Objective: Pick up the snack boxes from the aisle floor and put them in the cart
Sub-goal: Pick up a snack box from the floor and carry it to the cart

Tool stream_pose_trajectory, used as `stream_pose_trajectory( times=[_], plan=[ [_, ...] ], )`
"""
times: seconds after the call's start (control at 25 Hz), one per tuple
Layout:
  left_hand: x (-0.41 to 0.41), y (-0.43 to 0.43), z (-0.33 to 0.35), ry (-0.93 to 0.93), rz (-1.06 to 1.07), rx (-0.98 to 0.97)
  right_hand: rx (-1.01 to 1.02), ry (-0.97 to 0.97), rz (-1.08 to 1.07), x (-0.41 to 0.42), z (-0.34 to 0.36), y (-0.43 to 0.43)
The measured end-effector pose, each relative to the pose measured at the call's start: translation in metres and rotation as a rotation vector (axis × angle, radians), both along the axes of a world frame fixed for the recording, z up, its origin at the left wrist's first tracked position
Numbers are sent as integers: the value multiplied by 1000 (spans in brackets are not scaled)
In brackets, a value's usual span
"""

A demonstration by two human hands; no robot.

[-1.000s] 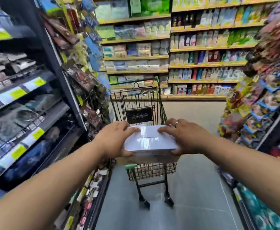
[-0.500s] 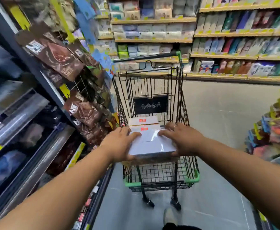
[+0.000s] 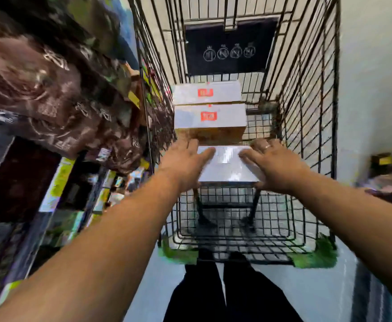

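The snack box (image 3: 227, 167) has sunk into the cart (image 3: 306, 117), with the left hand (image 3: 185, 163) and right hand (image 3: 275, 167) gripping its ends, thumbs on top. Two more boxes (image 3: 210, 118) lie just beyond, each with one unreadable red label. One black sign (image 3: 228, 49) bears four round symbols.

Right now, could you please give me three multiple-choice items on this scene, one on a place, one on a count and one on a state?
1. Where is the plain box? A on the aisle floor; B inside the cart, nearer than the red-labelled boxes; C on a shelf.
2. How many red-labelled boxes are in the cart? A one; B two; C four.
3. What holds the plain box? A one hand alone; B nothing; C both hands.
Answers: 1 B, wire walls flank it; 2 B, two red labels show; 3 C, left hand and right hand grip its sides.
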State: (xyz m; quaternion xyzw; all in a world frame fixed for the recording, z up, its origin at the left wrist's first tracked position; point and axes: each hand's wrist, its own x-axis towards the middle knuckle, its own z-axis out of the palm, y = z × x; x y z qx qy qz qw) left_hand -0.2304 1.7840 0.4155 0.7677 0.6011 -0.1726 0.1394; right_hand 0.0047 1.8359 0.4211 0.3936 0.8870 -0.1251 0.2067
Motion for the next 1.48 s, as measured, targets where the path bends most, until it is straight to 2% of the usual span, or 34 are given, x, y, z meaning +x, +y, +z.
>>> stream_pose_trajectory(
  times=[0.24, 0.44, 0.52, 0.6, 0.88, 1.04, 1.2, 1.32, 1.48],
  plan=[
    [-21, 31, -103, 54, 139, 52, 5, 103, 2, -32, -109, 46],
    [-22, 62, -115, 106, 146, 70, 44, 158, -16, -38, -139, 75],
    [-24, 68, -117, 125, 151, 62, 120, 170, -7, -39, -148, 75],
    [-24, 70, -121, 139, 145, 91, 207, 158, 13, -42, -159, 73],
    [-24, 70, -132, 94, 150, 238, 292, 161, -56, -53, -168, 70],
    [-19, 62, -125, 79, 165, 242, 287, 148, -24, -57, -151, 61],
    [-22, 42, -93, 58, 258, 247, 236, 163, 19, -58, -103, 55],
    [-23, 26, -39, 48, 255, 274, 286, 147, 93, -60, -39, 50],
    [-22, -5, 78, -75, 421, 411, 370, 157, 220, -73, 75, 31]
  ],
)
